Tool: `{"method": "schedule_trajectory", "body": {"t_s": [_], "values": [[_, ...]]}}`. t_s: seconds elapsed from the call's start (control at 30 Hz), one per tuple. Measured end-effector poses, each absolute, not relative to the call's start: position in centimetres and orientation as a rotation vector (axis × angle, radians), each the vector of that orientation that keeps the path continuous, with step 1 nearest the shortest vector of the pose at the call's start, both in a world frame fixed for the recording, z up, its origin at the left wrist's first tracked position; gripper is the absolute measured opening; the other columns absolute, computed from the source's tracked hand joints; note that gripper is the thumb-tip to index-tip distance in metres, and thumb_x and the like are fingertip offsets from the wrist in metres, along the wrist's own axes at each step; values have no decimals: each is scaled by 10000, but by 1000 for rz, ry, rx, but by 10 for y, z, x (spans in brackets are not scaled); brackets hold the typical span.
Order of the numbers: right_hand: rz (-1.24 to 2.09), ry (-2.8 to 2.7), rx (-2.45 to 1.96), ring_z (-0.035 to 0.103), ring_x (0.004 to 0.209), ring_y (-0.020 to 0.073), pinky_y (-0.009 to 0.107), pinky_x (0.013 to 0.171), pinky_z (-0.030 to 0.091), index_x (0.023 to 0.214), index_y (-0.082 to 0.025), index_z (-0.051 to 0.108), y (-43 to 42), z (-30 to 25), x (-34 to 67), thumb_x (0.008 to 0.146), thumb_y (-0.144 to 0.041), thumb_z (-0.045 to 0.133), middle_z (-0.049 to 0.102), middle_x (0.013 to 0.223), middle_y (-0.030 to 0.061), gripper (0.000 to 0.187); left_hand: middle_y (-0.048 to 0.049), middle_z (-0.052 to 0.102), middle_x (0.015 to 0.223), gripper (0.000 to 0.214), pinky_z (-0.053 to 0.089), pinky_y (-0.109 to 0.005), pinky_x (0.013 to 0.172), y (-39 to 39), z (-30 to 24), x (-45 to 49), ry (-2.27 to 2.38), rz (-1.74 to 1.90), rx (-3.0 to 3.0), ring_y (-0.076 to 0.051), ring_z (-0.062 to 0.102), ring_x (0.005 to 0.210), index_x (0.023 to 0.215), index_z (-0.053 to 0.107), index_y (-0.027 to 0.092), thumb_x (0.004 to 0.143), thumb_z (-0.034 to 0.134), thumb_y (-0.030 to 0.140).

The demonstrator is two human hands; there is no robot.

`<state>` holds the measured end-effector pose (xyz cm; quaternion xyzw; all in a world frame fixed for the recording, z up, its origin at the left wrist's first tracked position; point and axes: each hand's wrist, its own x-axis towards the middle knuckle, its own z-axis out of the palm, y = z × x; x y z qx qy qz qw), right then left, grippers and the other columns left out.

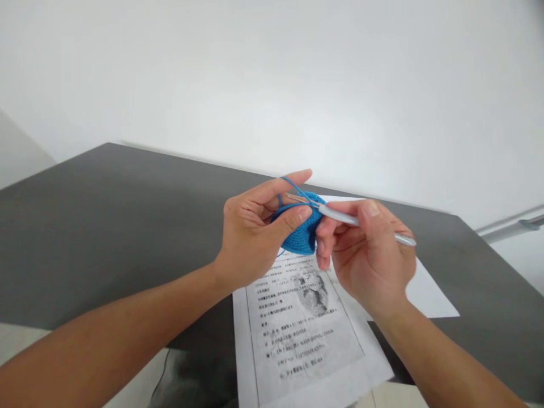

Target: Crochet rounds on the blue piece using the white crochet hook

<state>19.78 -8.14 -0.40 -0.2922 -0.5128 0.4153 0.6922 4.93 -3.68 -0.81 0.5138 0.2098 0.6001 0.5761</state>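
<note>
A round blue crochet piece (pixel 301 237) is pinched by my left hand (pixel 257 229), the thumb pressing on its front near the upper edge. Blue yarn (pixel 291 182) loops over my raised left index finger and runs down to the work. My right hand (pixel 374 255) grips a crochet hook (pixel 340 215) with a pale grey handle, held like a pen. The hook's metal tip points left and lies at the top edge of the piece, by the yarn. Whether the tip sits inside a stitch I cannot tell.
Below my hands a printed sheet (pixel 297 340) with text and a picture hangs over the near edge of the dark table (pixel 161 226). A blank white sheet (pixel 429 292) lies under my right hand. The white wall (pixel 255 85) rises behind the table.
</note>
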Motion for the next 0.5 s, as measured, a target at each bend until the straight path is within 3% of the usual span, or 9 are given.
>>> {"method": "schedule_trajectory", "body": {"t_s": [0.27,0.5], "values": [[1254,-918,-616,651,420,92,140,320,513,854,-193,852,-80,-8,209,933,-445,790,776,659,-3,272,-9,825,810,483,609,-220,676,-32,-14,49,479,1352,1325,-134,738,713,1257,830,204,787,940,208],[1082,-986,-629,674,465,108,173,337,535,927,-188,833,-85,-17,206,1005,-412,720,786,718,5,263,-14,832,825,448,631,-239,696,-34,-14,51,482,1347,1316,-142,754,723,1243,826,205,807,925,209]]}}
